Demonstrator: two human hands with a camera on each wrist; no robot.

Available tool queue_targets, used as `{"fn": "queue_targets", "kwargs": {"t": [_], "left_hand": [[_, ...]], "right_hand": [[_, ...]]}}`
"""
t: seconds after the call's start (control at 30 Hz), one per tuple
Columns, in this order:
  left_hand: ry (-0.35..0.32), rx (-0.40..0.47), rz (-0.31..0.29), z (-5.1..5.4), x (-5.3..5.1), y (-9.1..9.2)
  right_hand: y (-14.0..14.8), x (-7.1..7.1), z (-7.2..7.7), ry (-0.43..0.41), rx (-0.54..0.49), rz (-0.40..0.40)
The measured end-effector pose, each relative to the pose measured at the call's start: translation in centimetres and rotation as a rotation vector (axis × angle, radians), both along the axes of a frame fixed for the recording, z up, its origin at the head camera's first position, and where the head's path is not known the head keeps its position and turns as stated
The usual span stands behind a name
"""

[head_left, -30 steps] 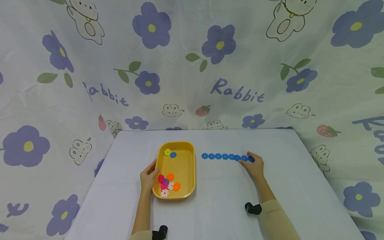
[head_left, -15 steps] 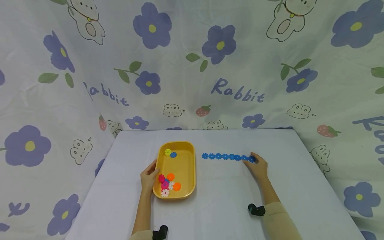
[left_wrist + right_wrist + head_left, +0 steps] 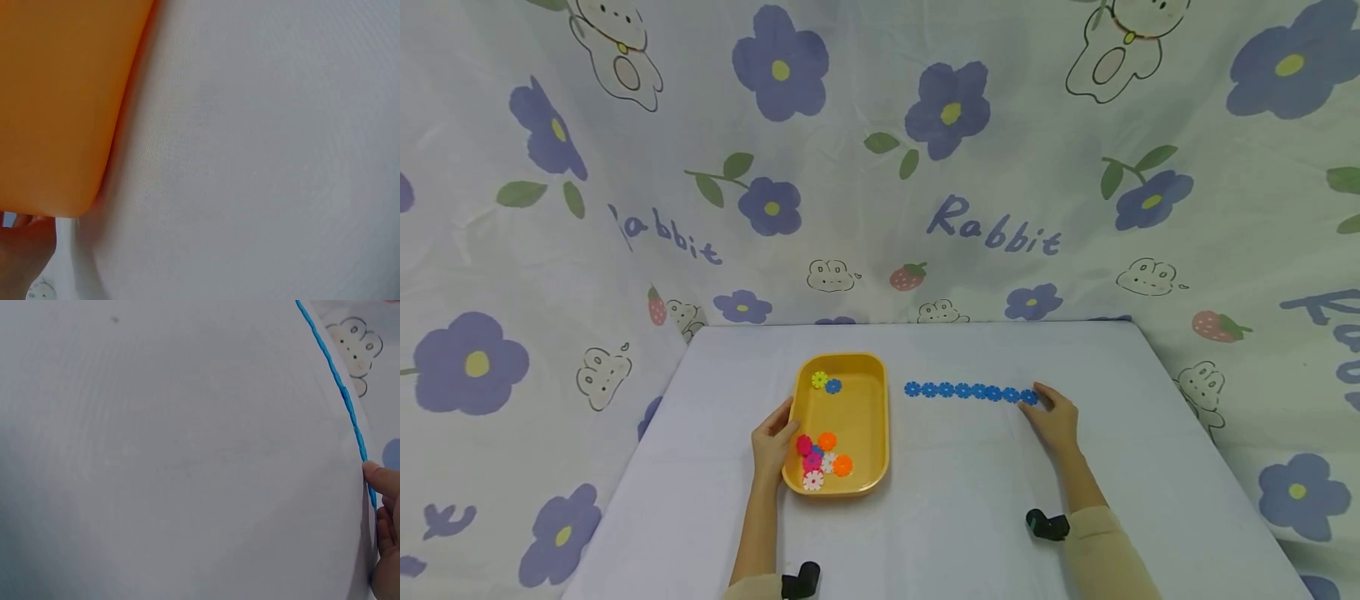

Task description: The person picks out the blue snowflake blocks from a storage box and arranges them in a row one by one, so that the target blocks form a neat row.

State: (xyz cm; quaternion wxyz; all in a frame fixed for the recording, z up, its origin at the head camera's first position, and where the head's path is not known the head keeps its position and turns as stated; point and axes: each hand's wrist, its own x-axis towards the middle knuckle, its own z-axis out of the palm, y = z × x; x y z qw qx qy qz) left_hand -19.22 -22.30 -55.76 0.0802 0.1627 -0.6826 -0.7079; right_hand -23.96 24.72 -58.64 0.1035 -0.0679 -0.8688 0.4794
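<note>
A shallow yellow tray (image 3: 862,425) lies on the left half of the table. My left hand (image 3: 772,442) grips its left side, thumb over the rim; its other fingers are mostly hidden. To the right of the tray, a row of blue flower-shaped plastic discs (image 3: 963,390) runs in a nearly straight line, sloping slightly toward me at its right end. My right hand (image 3: 1054,419) is at that end, thumb and forefinger on either side of the last disc. The right wrist view catches the row edge-on as a thin blue strip (image 3: 345,394), the thumb touching it.
Inside the tray, several loose flower discs in pink, orange, white and blue cluster at the near left, and a yellow disc (image 3: 819,380) and a blue disc (image 3: 833,387) lie at the far left. A white cloth (image 3: 955,517) covers the table; a printed curtain (image 3: 880,183) hangs behind.
My right hand has slid a little rightward along the row, uncovering more of the last discs. The row has barely shifted. My left hand and the tray have stayed put.
</note>
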Motion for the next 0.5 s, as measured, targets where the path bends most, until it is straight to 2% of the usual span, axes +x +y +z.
{"fn": "queue_targets", "kwargs": {"t": [0.2,0.4,0.47,0.5], "left_hand": [[-0.009,0.007,-0.008,0.2,0.1,0.2],[-0.007,-0.010,0.001,0.3,0.1,0.2],[-0.001,-0.012,0.007,0.3,0.1,0.2],[0.002,-0.014,0.009,0.2,0.1,0.2]], "right_hand": [[0.4,0.0,0.0,0.032,0.025,0.003],[-0.6,-0.1,0.9,0.216,0.067,-0.025],[-1.8,-0.4,1.8,0.240,0.005,-0.036],[-2.6,-0.5,2.5,0.228,-0.069,-0.025]]}}
